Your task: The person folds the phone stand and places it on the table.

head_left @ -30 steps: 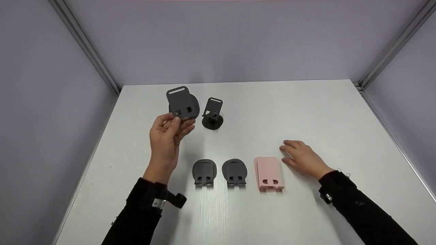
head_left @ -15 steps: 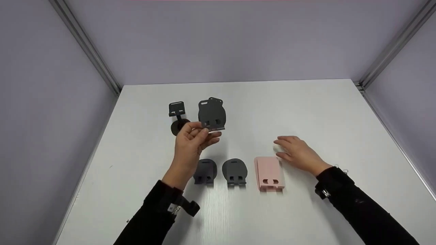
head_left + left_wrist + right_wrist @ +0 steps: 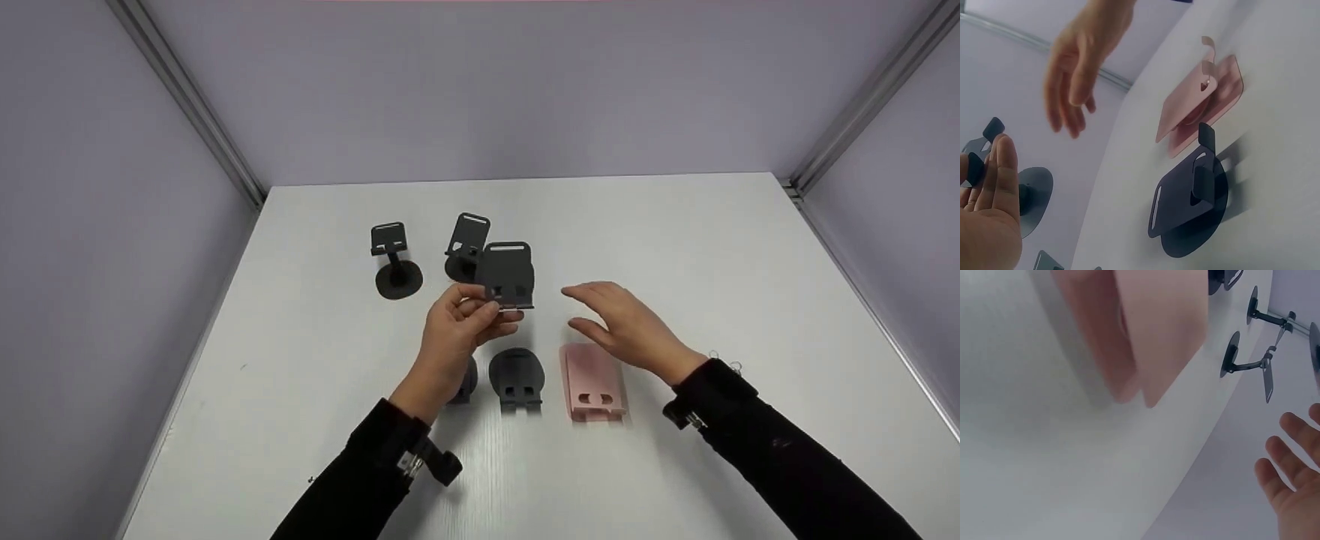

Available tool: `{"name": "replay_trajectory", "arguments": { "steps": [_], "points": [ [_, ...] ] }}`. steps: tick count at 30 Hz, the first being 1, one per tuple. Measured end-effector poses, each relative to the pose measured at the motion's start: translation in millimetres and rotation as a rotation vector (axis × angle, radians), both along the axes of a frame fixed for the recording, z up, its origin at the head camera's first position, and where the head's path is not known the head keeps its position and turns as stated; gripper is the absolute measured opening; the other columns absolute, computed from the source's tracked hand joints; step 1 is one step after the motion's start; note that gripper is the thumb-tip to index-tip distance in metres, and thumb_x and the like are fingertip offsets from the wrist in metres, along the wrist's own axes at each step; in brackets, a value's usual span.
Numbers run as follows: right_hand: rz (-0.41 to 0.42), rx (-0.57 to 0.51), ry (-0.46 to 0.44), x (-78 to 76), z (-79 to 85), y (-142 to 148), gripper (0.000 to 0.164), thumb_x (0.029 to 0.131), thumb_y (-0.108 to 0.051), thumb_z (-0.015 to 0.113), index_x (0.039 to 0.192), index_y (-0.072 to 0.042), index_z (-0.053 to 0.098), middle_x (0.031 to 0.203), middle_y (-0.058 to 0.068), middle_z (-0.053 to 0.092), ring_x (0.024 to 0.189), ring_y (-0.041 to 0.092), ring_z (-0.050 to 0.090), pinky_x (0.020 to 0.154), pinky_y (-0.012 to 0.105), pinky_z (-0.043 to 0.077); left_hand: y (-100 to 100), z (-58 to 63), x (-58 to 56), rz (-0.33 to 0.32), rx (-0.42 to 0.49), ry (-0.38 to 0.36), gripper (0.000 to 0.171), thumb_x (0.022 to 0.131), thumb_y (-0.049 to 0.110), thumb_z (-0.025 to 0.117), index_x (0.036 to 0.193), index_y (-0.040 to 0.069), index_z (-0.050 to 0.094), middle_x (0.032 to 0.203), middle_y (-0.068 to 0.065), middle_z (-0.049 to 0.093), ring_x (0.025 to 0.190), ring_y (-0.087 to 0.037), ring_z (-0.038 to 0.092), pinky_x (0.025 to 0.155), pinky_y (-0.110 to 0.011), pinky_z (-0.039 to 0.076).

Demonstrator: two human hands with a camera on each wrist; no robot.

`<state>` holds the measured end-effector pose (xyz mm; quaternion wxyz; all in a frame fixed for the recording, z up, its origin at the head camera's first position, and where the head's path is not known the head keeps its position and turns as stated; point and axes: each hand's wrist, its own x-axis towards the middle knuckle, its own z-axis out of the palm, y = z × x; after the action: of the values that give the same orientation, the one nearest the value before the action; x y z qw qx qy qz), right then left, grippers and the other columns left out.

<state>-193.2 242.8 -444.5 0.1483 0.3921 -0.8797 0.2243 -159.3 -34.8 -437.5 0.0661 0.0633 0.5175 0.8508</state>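
Observation:
My left hand point(image 3: 450, 337) pinches a dark grey folded phone stand point(image 3: 508, 270) at its lower lipped edge, raised over the middle of the table. Its round base point(image 3: 1037, 191) shows behind the fingers in the left wrist view. To the right, my right hand point(image 3: 634, 330) hovers with fingers extended and thumb apart, touching nothing. Below it lies a pink folded phone stand point(image 3: 592, 379). A dark grey folded stand point(image 3: 517, 375) lies left of the pink one. Another folded stand point(image 3: 468, 384) is mostly hidden by my left hand.
Two unfolded dark stands stand on round bases at the back left: one point(image 3: 399, 279) farther left, the other point(image 3: 468, 236) partly behind the held stand. The white table point(image 3: 675, 225) is bordered by pale panels point(image 3: 487, 90) at the back and sides.
My left hand has carried the held stand rightward and nearer, uncovering the back-left unfolded stand. My right hand has moved left and slightly away from me, toward the held stand.

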Motion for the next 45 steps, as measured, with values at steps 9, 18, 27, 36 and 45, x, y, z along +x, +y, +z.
{"name": "replay_trajectory", "arguments": {
  "steps": [9, 18, 27, 36, 45],
  "points": [
    [0.098, -0.093, 0.229, 4.7, 10.8, -24.6, 0.046, 0.085, -0.006, 0.082, 0.128, 0.001, 0.064, 0.115, 0.012, 0.072, 0.106, 0.029, 0.068, 0.090, 0.043, 0.057, 11.2, -3.2, 3.4, -0.017, -0.026, -0.053, 0.024, 0.098, -0.001, 0.065, 0.116, -0.003, 0.049, 0.101, -0.020, 0.073, 0.092, -0.027, 0.076, 0.089, -0.044, 0.060],
    [-0.093, -0.248, -0.070, 6.0, 16.3, -32.9, 0.013, 0.099, -0.014, 0.069, 0.109, -0.005, 0.068, 0.089, 0.004, 0.074, 0.079, 0.019, 0.068, 0.065, 0.033, 0.053, 17.1, -5.4, 6.8, -0.075, -0.043, -0.072, 0.027, 0.097, -0.001, 0.066, 0.117, -0.003, 0.048, 0.102, -0.021, 0.072, 0.092, -0.026, 0.076, 0.091, -0.044, 0.060],
    [-0.241, -0.472, -0.532, 5.3, 26.3, -34.1, 0.020, 0.104, -0.027, 0.062, 0.105, -0.008, 0.067, 0.085, 0.004, 0.073, 0.078, 0.017, 0.067, 0.071, 0.025, 0.050, 21.6, -8.8, 10.3, -0.145, -0.092, -0.064, 0.025, 0.096, -0.003, 0.065, 0.115, -0.003, 0.049, 0.101, -0.021, 0.071, 0.093, -0.028, 0.075, 0.091, -0.044, 0.060],
    [-0.208, -0.591, -0.642, 5.1, 26.9, -33.1, 0.020, 0.104, -0.021, 0.061, 0.098, -0.002, 0.065, 0.078, 0.010, 0.062, 0.072, 0.015, 0.058, 0.066, 0.024, 0.048, 19.0, -13.6, 10.0, -0.180, -0.177, -0.027, 0.024, 0.096, 0.000, 0.067, 0.116, -0.004, 0.055, 0.101, -0.019, 0.072, 0.097, -0.032, 0.075, 0.090, -0.046, 0.060],
    [-0.153, -0.617, -0.625, 10.2, 30.7, -34.2, 0.016, 0.105, -0.016, 0.059, 0.100, -0.001, 0.063, 0.079, 0.007, 0.059, 0.073, 0.017, 0.055, 0.066, 0.027, 0.045, 3.6, -20.9, 0.2, 0.003, -0.388, 0.015, 0.027, 0.103, 0.025, 0.062, 0.115, 0.001, 0.064, 0.101, -0.018, 0.071, 0.085, -0.039, 0.074, 0.078, -0.048, 0.062]
  ]
}}
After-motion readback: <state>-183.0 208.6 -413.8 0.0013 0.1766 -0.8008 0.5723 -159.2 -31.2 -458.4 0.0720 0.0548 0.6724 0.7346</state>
